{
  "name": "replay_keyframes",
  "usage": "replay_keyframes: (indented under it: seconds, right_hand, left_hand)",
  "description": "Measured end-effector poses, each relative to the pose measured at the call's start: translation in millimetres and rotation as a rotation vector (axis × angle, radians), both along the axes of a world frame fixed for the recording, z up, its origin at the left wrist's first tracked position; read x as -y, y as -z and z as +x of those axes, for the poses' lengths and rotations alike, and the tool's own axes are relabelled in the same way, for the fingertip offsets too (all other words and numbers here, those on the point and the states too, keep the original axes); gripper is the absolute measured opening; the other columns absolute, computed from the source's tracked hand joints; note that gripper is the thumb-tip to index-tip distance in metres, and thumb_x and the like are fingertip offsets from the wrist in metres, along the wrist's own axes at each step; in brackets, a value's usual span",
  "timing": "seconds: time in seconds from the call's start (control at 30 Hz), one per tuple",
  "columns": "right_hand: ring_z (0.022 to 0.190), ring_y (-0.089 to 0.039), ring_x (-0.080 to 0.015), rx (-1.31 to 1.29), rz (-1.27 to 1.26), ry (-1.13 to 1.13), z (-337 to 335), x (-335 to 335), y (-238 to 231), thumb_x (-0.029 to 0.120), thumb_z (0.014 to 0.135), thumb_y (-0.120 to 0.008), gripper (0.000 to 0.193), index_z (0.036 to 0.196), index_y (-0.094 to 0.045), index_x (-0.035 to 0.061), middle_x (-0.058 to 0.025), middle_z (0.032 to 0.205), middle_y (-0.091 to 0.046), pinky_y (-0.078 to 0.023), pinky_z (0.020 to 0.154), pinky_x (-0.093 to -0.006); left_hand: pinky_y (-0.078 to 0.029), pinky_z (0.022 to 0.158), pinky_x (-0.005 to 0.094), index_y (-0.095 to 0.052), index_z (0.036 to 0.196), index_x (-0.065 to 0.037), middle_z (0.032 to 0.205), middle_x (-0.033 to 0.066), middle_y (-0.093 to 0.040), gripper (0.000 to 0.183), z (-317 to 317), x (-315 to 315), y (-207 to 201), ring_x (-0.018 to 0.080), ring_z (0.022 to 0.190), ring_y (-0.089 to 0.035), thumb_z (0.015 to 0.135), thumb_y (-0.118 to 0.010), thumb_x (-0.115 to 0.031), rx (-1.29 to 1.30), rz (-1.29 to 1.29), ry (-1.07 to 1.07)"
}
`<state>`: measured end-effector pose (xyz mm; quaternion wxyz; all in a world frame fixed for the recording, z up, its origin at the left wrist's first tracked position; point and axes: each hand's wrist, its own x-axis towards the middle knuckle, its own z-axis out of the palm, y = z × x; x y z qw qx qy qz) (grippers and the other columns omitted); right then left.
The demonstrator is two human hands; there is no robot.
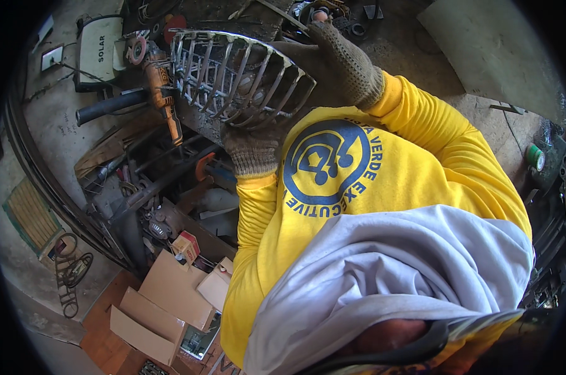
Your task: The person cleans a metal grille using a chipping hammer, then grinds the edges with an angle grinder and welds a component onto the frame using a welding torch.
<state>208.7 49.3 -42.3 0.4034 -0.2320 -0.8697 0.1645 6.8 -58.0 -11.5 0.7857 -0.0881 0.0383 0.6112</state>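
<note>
A curved frame of shiny metal bars (217, 75), shaped like a rib cage or basket, stands tilted in front of me. My left hand (251, 147), in a brown knitted glove, is at its near lower edge and grips it; the bars partly hide the fingers. My right hand (348, 62), gloved the same way, is raised beyond the frame's right end, apart from it. Its fingers stretch forward, and one bare fingertip shows through the glove. Just left of the frame lies an orange angle grinder (161, 87) with a disc at its far end.
A white lidded case (100, 50) stands at the far left, near a dark cylinder (111, 106). Opened cardboard boxes (170, 290) lie at lower left beside a metal stand cluttered with tools. A large flat sheet (501, 50) lies far right, near a green roll (535, 157).
</note>
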Motion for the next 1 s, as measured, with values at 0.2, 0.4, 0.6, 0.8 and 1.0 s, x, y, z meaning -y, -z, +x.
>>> replay_keyframes:
  seconds: [0.2,0.4,0.6,0.8,1.0]
  right_hand:
    - [0.120,-0.054,-0.0234,-0.642,-1.491,-0.650,1,10,-45,0.022,0.079,-0.077,0.079,0.145,-0.039,0.0033,-0.0131,0.132,-0.057,-0.037,0.107,-0.0335]
    - [0.122,-0.051,-0.0193,-0.547,-1.431,-0.574,3,4,-47,0.008,0.078,-0.074,0.080,0.148,-0.034,0.0029,-0.0098,0.138,-0.053,-0.039,0.104,-0.0318]
    - [0.117,-0.055,-0.0203,-0.574,-1.403,-0.578,1,2,-50,0.014,0.080,-0.074,0.076,0.146,-0.037,0.0033,-0.0111,0.133,-0.056,-0.041,0.103,-0.0315]
    - [0.113,-0.057,-0.0212,-0.635,-1.455,-0.592,-3,2,-50,0.009,0.079,-0.074,0.080,0.148,-0.034,0.0043,-0.0130,0.131,-0.058,-0.045,0.099,-0.0314]
    - [0.116,-0.057,-0.0197,-0.748,-1.526,-0.712,-8,2,-49,0.013,0.082,-0.073,0.078,0.148,-0.032,0.0030,-0.0124,0.132,-0.057,-0.042,0.102,-0.0314]
  left_hand:
    - [-0.024,0.108,0.0674,-0.051,0.136,-0.007,0.141,0.0251,-0.046,0.060,-14,21,12,0.0463,0.128,-0.043,0.096,-0.030,-0.048,-0.089,0.049,-0.043]
    - [-0.049,0.096,0.0488,-0.058,0.121,-0.005,0.119,0.0169,-0.063,0.043,12,17,-23,0.0302,0.105,-0.063,0.100,-0.040,-0.037,-0.482,-0.070,-0.154]
    - [-0.052,0.092,0.0464,-0.062,0.112,-0.005,0.106,0.0143,-0.069,0.035,9,27,-21,0.0296,0.092,-0.068,0.099,-0.045,-0.033,-0.537,-0.163,-0.251]
    - [-0.057,0.075,0.0309,-0.062,0.107,-0.003,0.102,0.0107,-0.069,0.026,17,17,-32,0.0199,0.088,-0.069,0.098,-0.050,-0.024,-0.609,-0.338,-0.374]
    - [-0.055,0.068,0.0276,-0.062,0.106,-0.002,0.099,0.0094,-0.070,0.025,3,19,-18,0.0165,0.081,-0.067,0.098,-0.051,-0.023,-0.569,-0.298,-0.334]
